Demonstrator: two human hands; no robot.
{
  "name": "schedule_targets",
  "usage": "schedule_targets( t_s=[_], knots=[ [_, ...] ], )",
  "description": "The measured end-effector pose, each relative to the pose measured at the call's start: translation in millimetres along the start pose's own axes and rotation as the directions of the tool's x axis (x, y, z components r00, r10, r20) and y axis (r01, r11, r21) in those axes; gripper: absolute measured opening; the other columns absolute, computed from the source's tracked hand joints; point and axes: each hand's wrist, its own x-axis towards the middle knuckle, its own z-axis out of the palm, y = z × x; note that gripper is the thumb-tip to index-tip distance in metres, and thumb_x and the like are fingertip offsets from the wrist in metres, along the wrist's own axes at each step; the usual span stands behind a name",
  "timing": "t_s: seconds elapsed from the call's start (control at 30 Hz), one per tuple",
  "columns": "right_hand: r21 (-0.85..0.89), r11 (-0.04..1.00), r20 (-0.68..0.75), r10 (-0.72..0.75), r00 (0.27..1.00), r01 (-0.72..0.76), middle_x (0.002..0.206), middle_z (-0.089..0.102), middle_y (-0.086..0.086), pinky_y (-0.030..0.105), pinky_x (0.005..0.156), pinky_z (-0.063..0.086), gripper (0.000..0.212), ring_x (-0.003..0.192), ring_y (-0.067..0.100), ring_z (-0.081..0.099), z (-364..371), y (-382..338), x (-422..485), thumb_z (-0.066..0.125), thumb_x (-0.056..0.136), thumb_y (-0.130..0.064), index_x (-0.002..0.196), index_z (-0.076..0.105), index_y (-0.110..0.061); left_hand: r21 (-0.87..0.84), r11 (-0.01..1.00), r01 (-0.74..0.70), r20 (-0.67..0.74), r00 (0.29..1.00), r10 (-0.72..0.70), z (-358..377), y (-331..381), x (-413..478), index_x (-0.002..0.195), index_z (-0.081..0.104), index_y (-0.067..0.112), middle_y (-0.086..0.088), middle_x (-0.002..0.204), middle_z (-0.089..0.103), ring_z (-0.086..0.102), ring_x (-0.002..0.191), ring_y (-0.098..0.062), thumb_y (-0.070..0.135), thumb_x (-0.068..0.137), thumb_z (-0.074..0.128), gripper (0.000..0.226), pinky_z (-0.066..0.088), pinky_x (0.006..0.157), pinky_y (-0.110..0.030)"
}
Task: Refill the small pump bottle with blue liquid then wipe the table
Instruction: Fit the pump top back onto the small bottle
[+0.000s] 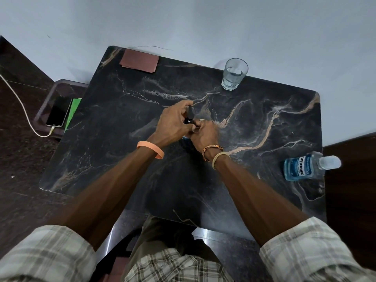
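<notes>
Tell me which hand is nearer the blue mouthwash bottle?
Right. The right hand lies well to the left of the mouthwash bottle; the left hand is beside the right one, even farther left.

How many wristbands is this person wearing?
3: a peach band on the left wrist, and an orange patterned band plus a beige band on the right wrist. Sleeves may hide more.
</notes>
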Motion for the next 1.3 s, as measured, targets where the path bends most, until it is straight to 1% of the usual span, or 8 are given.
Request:
schedule_targets(
  t_s=[0.13,0.27,0.37,0.5,0.67,0.9,1.0,1.3],
  knots=[
    [-0.016,1.0,0.014,-0.005,1.0,0.006,0.071,0.068,0.005,0.028,0.059,0.047,0.019,0.067,0.018,0.06,-0.9,-1.5,0.1,0.081,0.071,-0.022,0.086,0.073,-0.013,0.007,1.0,0.007,-0.013,1.0,-0.007,-0.1,-0.8,-0.6,0.137,0.055,0.02,0.0,0.108,0.063,0.06,0.095,-0.015,0.029,0.069,0.089,0.076,0.052,0.085,-0.028],
    [0.009,1.0,-0.006,0.011,1.0,-0.011,0.058,0.055,-0.011,0.017,0.049,0.035,0.023,0.056,0.008,0.051,-1.1,-1.0,-1.1,0.083,0.069,-0.025,0.066,0.06,-0.03,0.03,0.999,-0.028,0.016,1.0,0.027,-0.3,-2.7,0.7,0.135,0.057,0.02,-0.003,0.112,0.066,0.057,0.087,-0.01,0.023,0.071,0.087,0.071,0.05,0.082,-0.025],
    [-0.041,0.999,0.001,0.0,1.0,0.0,0.059,0.055,-0.01,0.016,0.046,0.03,0.017,0.056,0.01,0.05,0.1,-0.1,0.1,0.083,0.069,-0.028,0.07,0.066,-0.026,0.094,0.995,-0.04,0.028,0.999,0.038,-0.7,-4.5,1.4,0.134,0.058,0.019,0.0,0.109,0.062,0.055,0.091,-0.011,0.03,0.071,0.087,0.07,0.045,0.082,-0.025],
    [0.007,1.0,-0.004,-0.001,1.0,0.001,0.064,0.066,-0.003,0.025,0.054,0.044,0.016,0.061,0.014,0.059,1.1,2.2,0.7,0.084,0.067,-0.029,0.075,0.071,-0.024,0.087,0.995,-0.051,0.018,0.999,0.05,-0.3,-7.3,1.2,0.132,0.061,0.017,-0.002,0.11,0.07,0.058,0.087,-0.011,0.022,0.071,0.087,0.067,0.044,0.078,-0.021],
    [-0.059,0.998,-0.009,-0.027,1.0,0.026,0.052,0.047,-0.017,0.007,0.043,0.027,0.017,0.048,-0.004,0.041,-0.3,1.0,1.5,0.083,0.068,-0.029,0.071,0.067,-0.027,0.147,0.988,-0.053,0.013,0.999,0.052,1.1,-6.9,2.9,0.133,0.06,0.021,0.001,0.104,0.063,0.056,0.089,-0.012,0.035,0.071,0.086,0.068,0.043,0.078,-0.024],
    [-0.053,0.998,-0.018,-0.045,0.999,0.044,0.059,0.055,-0.007,0.022,0.053,0.035,0.018,0.057,0.012,0.051,0.6,1.6,1.8,0.084,0.067,-0.028,0.075,0.069,-0.022,0.144,0.988,-0.056,0.015,0.998,0.054,-0.9,-6.9,3.4,0.132,0.062,0.021,-0.001,0.107,0.065,0.058,0.091,-0.014,0.034,0.072,0.085,0.066,0.046,0.08,-0.026],
    [-0.09,0.995,-0.012,-0.046,0.999,0.045,0.058,0.055,-0.007,0.019,0.047,0.03,0.016,0.052,0.009,0.046,-0.1,1.4,1.5,0.082,0.068,-0.029,0.073,0.068,-0.021,0.166,0.984,-0.066,-0.018,0.997,0.07,0.6,-8.4,1.5,0.13,0.063,0.022,0.003,0.094,0.061,0.055,0.086,-0.013,0.038,0.074,0.083,0.062,0.036,0.074,-0.022],
    [-0.031,1.0,-0.003,0.008,1.0,-0.008,0.056,0.056,-0.007,0.026,0.051,0.041,0.028,0.053,0.009,0.051,-0.7,0.3,0.9,0.082,0.07,-0.025,0.061,0.055,-0.028,0.159,0.983,-0.089,-0.008,0.996,0.091,-0.7,-5.7,2.0,0.132,0.063,0.019,-0.002,0.107,0.068,0.058,0.089,-0.012,0.032,0.075,0.084,0.062,0.042,0.08,-0.021]
  ],
)
